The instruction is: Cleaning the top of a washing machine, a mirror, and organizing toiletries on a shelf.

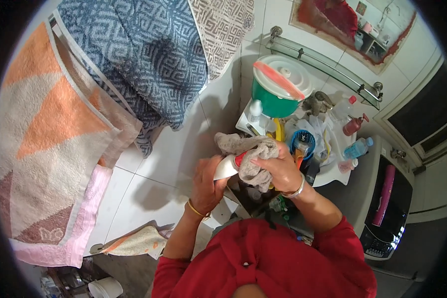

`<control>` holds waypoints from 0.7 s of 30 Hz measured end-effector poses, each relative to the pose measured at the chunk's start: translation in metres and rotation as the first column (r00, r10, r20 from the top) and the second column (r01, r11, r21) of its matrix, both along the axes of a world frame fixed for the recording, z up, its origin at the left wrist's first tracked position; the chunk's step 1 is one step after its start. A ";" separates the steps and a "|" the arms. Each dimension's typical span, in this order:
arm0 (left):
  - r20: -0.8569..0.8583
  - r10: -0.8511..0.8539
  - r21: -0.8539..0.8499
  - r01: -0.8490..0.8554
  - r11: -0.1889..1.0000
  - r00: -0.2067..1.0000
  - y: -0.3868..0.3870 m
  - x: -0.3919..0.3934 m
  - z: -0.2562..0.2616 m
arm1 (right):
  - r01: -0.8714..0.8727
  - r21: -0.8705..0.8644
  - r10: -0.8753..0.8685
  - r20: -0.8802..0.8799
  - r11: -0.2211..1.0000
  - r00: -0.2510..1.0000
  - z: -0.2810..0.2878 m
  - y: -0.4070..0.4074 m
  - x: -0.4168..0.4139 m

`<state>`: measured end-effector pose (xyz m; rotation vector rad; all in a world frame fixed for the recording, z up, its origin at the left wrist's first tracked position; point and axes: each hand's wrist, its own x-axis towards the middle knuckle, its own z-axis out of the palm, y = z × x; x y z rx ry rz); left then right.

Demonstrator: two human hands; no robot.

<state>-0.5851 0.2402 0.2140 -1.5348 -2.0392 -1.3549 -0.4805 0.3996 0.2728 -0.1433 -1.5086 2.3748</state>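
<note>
My left hand [208, 183] is wrapped around a white plastic container [225, 168] with a red end, probably a bottle, held tilted. A crumpled grey-beige cloth [261, 164] is bunched in my right hand [286, 170]. The cloth presses against the red end and covers part of it, so its full shape is hidden. One loose fold of fabric hangs over beyond the container. Both hands are close together in front of my red top, at the near side of a cluttered white counter [331, 178].
A green tub [277, 105] with a white lid carries a pink comb [279, 80]. Several bottles, including a red pump bottle [354, 126], and a blue basket [303, 143] crowd the counter. A glass shelf [320, 63] juts above. Towels [134, 56] hang left; a washing machine [385, 208] stands right.
</note>
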 end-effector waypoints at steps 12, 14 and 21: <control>0.772 -0.240 0.278 0.028 0.960 0.589 -0.011 0.012 0.003 | -0.326 -0.669 0.127 -0.329 0.668 0.936 -0.100 0.065 -0.009; 0.809 -0.254 0.267 0.054 0.962 0.531 -0.028 -0.001 -0.010 | -0.608 -0.647 0.247 -0.565 0.460 0.788 -0.038 0.046 -0.011; 0.451 -0.395 0.011 0.437 0.899 0.801 -0.007 0.007 -0.008 | -0.349 -0.783 0.068 -0.368 0.515 0.927 -0.051 0.039 -0.005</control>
